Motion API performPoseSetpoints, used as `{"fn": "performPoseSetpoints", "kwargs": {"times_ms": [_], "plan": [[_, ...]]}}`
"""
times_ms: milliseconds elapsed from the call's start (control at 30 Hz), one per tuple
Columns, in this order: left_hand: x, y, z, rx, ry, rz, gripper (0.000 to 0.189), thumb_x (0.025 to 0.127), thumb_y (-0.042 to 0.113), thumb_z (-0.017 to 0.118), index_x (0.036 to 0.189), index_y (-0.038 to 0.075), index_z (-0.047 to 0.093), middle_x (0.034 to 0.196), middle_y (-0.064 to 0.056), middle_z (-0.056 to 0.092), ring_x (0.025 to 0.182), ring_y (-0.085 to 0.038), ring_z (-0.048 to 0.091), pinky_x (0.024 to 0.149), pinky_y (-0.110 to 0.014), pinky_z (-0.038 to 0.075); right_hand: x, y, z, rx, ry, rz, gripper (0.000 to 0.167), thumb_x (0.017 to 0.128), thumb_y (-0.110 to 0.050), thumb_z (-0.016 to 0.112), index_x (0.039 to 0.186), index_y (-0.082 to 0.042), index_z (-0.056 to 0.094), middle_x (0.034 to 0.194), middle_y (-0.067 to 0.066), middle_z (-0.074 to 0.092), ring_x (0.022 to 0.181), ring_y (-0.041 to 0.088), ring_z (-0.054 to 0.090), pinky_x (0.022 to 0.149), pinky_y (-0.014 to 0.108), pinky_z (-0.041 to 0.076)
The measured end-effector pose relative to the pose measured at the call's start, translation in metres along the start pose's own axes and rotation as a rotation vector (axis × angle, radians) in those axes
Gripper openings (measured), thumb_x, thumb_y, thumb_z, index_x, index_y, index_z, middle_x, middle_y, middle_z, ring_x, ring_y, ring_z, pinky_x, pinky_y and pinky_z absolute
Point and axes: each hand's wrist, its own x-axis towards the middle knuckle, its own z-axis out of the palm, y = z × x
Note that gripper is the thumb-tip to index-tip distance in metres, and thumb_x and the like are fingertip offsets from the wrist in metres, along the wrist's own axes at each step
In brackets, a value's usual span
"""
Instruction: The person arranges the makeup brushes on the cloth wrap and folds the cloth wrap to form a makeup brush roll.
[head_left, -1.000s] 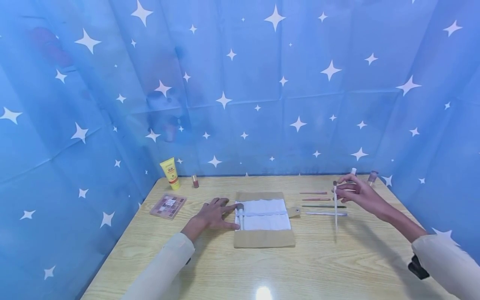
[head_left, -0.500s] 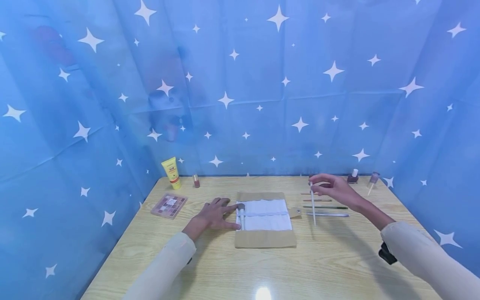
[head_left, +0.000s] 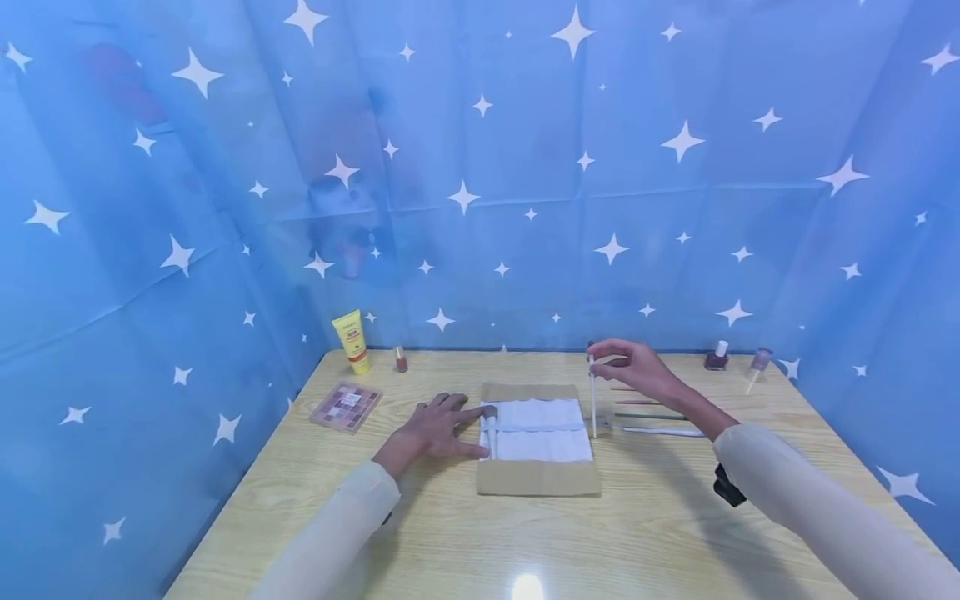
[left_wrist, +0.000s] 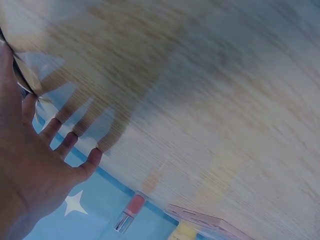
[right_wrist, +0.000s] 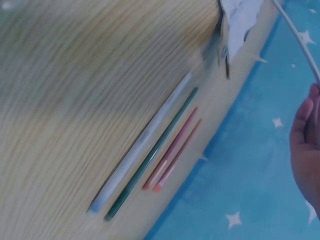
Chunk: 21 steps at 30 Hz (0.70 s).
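My right hand (head_left: 636,368) pinches a thin makeup brush (head_left: 593,404) with a pale handle, held nearly upright with its dark tip at the top. The brush is at the right edge of an unrolled tan brush roll (head_left: 537,480) with a white lining. At the roll's left edge, my left hand (head_left: 438,429) rests with its fingers spread. Its index fingertip and thumb touch the roll beside a light-handled brush (head_left: 492,437) in the leftmost slot. In the right wrist view, the pinched brush's pale handle (right_wrist: 298,37) points up past the fingers.
Right of the roll lie a white brush (head_left: 663,432), a green brush (head_left: 651,416) and pinkish brushes (right_wrist: 172,150). Nail polish (head_left: 717,357) and a small bottle (head_left: 761,360) stand behind them. Left are an eyeshadow palette (head_left: 347,407), a yellow tube (head_left: 352,342) and a small red bottle (head_left: 401,360).
My right hand has carried the upright brush leftward from above the loose brushes to the roll's right edge. My left hand has stayed on the roll. The head view has shifted slightly.
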Motion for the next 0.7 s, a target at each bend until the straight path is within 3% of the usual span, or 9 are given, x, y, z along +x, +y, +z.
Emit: {"fn": "performPoseSetpoints", "kwargs": {"times_ms": [467, 700], "plan": [[0.0, 0.0, -0.001, -0.008, -0.013, -0.01, 0.09, 0.085, 0.085, 0.055, 0.161, 0.04, 0.037, 0.168, -0.008, 0.031, 0.155, -0.036, 0.025, 0.119, -0.065, 0.028, 0.039, 0.006, 0.039, 0.044, 0.029, 0.013, 0.032, 0.098, -0.005, 0.072, 0.129, 0.001, 0.067, 0.138, 0.026, 0.061, 0.112, 0.041, 0.069, 0.087, 0.04, 0.062], [0.002, 0.0, 0.0, -0.005, 0.002, -0.009, 0.091, 0.084, 0.087, 0.054, 0.161, 0.041, 0.037, 0.168, -0.007, 0.031, 0.155, -0.035, 0.025, 0.119, -0.064, 0.028, 0.054, 0.004, 0.059, 0.073, 0.041, 0.027, 0.032, 0.099, -0.005, 0.071, 0.13, 0.002, 0.066, 0.132, 0.025, 0.064, 0.111, 0.041, 0.07, 0.082, 0.032, 0.062]]}}
